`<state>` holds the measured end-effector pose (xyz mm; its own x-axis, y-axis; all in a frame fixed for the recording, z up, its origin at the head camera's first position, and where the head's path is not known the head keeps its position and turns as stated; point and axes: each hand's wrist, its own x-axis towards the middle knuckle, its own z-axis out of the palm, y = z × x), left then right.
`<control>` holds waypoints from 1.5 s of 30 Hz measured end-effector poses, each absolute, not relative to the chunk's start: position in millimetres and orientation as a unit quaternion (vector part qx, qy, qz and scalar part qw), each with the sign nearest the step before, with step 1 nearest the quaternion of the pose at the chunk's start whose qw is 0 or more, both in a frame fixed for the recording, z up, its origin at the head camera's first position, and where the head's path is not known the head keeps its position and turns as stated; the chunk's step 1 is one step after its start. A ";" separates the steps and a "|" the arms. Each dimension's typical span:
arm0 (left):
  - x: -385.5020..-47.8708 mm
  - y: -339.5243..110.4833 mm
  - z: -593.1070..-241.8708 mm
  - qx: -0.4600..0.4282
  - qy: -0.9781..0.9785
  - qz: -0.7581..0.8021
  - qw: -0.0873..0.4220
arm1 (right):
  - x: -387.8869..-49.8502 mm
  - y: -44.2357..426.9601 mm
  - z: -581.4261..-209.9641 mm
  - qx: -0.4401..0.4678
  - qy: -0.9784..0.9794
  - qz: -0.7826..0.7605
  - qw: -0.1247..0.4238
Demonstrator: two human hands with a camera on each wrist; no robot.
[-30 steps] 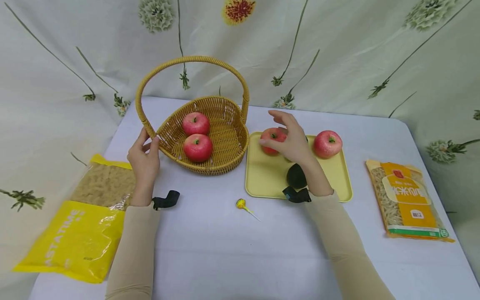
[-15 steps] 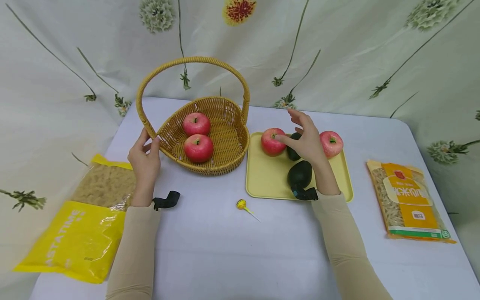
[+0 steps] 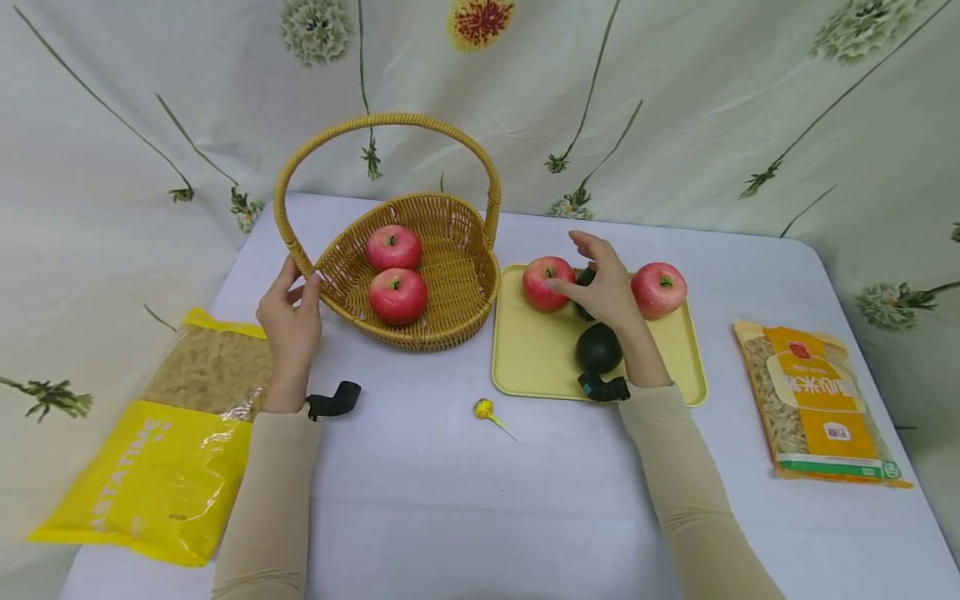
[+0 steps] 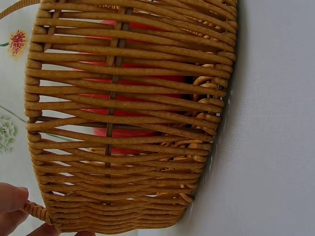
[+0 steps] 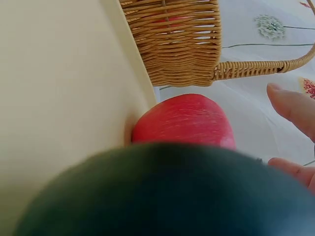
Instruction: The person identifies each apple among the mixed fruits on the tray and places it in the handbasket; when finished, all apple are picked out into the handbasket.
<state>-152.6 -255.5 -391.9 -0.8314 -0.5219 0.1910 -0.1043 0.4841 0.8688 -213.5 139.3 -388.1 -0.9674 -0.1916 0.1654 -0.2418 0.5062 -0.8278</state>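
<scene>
My left hand (image 3: 291,321) pinches the foot of the handle of the wicker basket (image 3: 450,329); in the left wrist view the thumb and fingers (image 4: 12,204) are at that handle. Two red apples (image 3: 397,297) lie inside the basket. Over the yellow tray (image 3: 525,367) hovers my right hand (image 3: 609,292), thumb and fingers spread and holding nothing. Below and beside it are a red apple (image 3: 545,283) and a dark green avocado (image 3: 585,292), partly hidden by the hand. A second avocado (image 3: 598,348) sits under the wrist, large and blurred in the right wrist view. Another apple (image 3: 658,290) is at the tray's right.
A yellow pasta bag (image 3: 172,467) lies on the left, partly behind the left forearm. A lollipop (image 3: 484,409) is on the white table (image 3: 465,517) in front of the tray. An orange packet (image 3: 821,404) lies at the right. Flowered cloth (image 3: 675,100) hangs behind.
My right hand has moved right from over the tray's left apple, then slightly back left and lower, showing more of that apple. The left hand stays at the basket handle.
</scene>
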 end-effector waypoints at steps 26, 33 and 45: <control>-152.5 -254.7 -391.6 0.185 -0.829 -0.478 0.222 | -218.6 134.5 -401.3 0.141 -0.903 0.406 0.011; -152.2 -254.4 -391.8 0.192 -0.828 -0.480 0.216 | -219.5 134.3 -405.8 0.142 -0.912 0.386 0.017; -152.3 -254.8 -392.4 0.190 -0.830 -0.475 0.222 | -219.0 132.3 -405.4 0.135 -0.922 0.362 0.013</control>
